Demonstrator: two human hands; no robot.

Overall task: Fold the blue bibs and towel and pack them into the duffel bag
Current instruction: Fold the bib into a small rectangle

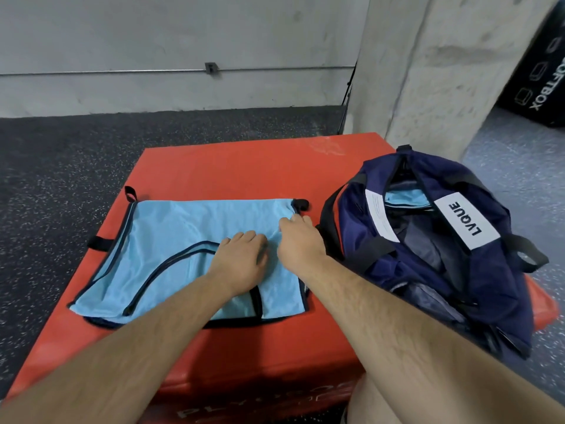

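Observation:
A light blue bib (171, 240) with dark trim lies spread flat on the red plyo box (250, 166). My left hand (241, 258) rests palm down on the bib's middle, fingers curved onto the cloth. My right hand (298, 240) is on the bib's right part near its far right corner; its fingertips are hidden, so I cannot tell if they pinch the cloth. The navy duffel bag (428, 255) stands open on the box's right side, with light blue fabric (403, 198) folded inside.
Black strap handles (97, 242) stick out from the box's left side. A concrete pillar (428, 71) rises behind the bag, and a black soft box (541, 71) stands at the far right. Dark speckled rubber floor (61, 179) surrounds the box.

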